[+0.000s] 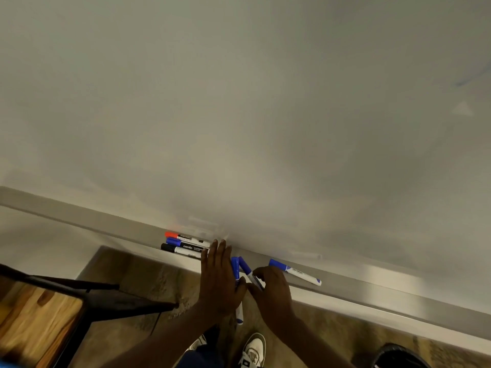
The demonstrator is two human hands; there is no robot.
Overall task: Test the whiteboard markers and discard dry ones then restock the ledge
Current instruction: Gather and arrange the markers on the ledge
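The whiteboard [265, 115] fills most of the view, and its grey ledge [385, 296] runs along the bottom. At the ledge's left lie three capped markers side by side: red [186, 237], blue [186, 244] and black [180, 251]. Another blue marker [295, 272] lies alone on the ledge to the right. My left hand [219, 282] has its fingers straight up against the ledge while its thumb holds a blue-capped marker [235, 266] whose tail sticks out below the hand. My right hand [273, 290] pinches a second blue-capped marker [247, 268] with curled fingers.
A wooden table with a black frame [39, 320] stands at the lower left. A dark round bin [398, 357] sits at the lower right. My shoes [253, 349] are on the brown floor below the ledge. A faint blue stroke [462, 82] marks the board's upper right.
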